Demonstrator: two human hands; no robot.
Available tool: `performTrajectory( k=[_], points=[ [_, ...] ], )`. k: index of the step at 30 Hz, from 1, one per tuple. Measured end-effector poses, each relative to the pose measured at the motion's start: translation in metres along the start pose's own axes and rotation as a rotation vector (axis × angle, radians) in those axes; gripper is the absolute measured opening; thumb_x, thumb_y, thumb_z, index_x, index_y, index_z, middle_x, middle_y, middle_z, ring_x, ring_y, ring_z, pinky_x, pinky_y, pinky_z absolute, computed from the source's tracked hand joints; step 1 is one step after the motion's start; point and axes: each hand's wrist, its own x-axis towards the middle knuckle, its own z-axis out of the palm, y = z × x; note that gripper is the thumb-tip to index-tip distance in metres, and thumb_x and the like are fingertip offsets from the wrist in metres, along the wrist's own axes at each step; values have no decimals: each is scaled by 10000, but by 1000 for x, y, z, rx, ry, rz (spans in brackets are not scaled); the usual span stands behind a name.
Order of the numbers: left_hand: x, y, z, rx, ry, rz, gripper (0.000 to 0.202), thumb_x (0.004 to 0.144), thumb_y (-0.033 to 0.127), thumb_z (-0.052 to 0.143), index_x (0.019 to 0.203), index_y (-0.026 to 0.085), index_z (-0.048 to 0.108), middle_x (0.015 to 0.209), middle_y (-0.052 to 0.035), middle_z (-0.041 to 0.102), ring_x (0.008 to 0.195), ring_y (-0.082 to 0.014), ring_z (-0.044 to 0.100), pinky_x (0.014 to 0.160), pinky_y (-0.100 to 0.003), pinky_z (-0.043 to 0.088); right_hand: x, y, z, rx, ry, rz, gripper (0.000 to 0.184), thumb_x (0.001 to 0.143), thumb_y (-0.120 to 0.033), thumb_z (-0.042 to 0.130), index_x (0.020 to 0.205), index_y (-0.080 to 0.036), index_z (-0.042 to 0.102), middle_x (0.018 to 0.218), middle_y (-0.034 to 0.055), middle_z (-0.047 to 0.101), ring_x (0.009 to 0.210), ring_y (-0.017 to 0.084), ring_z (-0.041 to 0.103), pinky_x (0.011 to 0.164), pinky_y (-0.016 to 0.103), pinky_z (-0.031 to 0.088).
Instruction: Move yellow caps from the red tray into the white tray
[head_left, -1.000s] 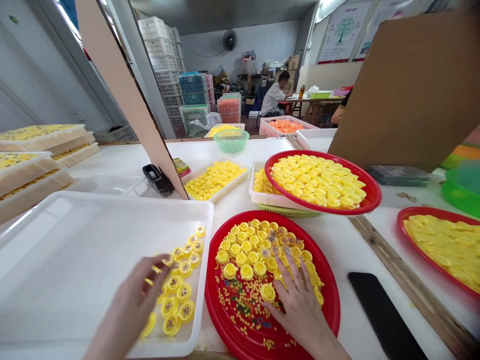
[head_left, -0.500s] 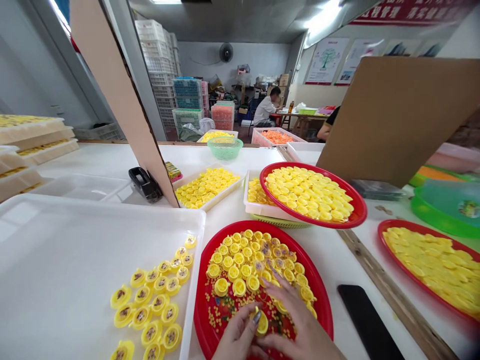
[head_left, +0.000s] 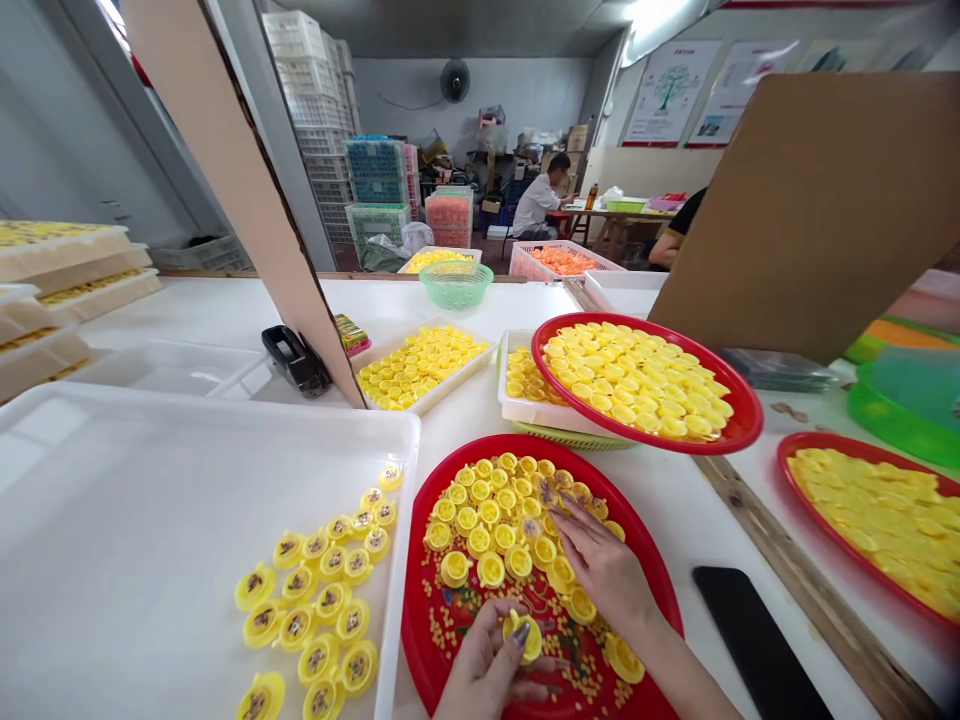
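In my left hand (head_left: 486, 668), low over the round red tray (head_left: 664, 590), a small yellow toy cup (head_left: 531, 642) is gripped between thumb and fingers. My right hand (head_left: 606, 565) reaches over the tray's right side, fingers stretched out. Its fingertips lie by several clear discs with dark printed pictures (head_left: 549, 492), resting on more yellow cups (head_left: 478, 542). Whether the fingertips touch a disc, I cannot tell. Tiny yellow pellets (head_left: 442, 625) are scattered over the tray bottom.
At left, a white tray (head_left: 150, 520) holds yellow cups with printed faces (head_left: 330, 600). A black phone (head_left: 754, 640) lies right of the red tray. Behind stands another red tray of yellow pieces (head_left: 739, 425). Cardboard panels (head_left: 817, 220) rise beyond, and a seated person (head_left: 536, 205) is farther back.
My right hand has moved away from my left hand, up and right to the printed discs. The left still holds the cup. The view has shifted slightly.
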Motion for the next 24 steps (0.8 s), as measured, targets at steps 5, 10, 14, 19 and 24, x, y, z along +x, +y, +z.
performTrajectory(
  k=[5,10,14,19,24],
  points=[
    [-5,8,9,35,19,38,615,640,665,747,998,229,502,899,-16,629,779,-203,698,597,-260,504,-4,-21,-36,508,1,431,220,899,-402,561,982,-226,665,1052,90,736,992,246,698,844,359,586],
    [-11,22,19,136,-11,83,604,699,679,682,1041,206,524,738,39,544,572,-118,575,473,-217,385,-15,-50,-74,1188,-392,532,189,886,-418,601,887,-231,575,844,54,732,723,199,707,615,296,569],
    [-20,24,24,112,-55,61,709,747,763,541,1145,176,536,817,-38,638,622,-156,599,545,-271,408,-24,-63,-75,1304,-600,542,188,886,-414,601,856,-234,560,740,3,661,661,160,655,610,278,552],
    [-28,23,26,139,-105,64,835,738,831,456,1239,166,513,1000,-126,680,755,-223,642,588,-309,428,-32,-69,-55,1115,-474,547,168,928,-394,561,983,-236,562,839,-2,646,770,142,637,699,255,542],
    [-19,8,18,59,-98,162,847,753,844,404,1265,175,490,1103,-141,654,774,-227,639,591,-315,455,-34,-86,-42,788,-57,427,165,901,-350,617,1008,-225,617,762,6,689,681,149,679,608,223,567]
  ],
)
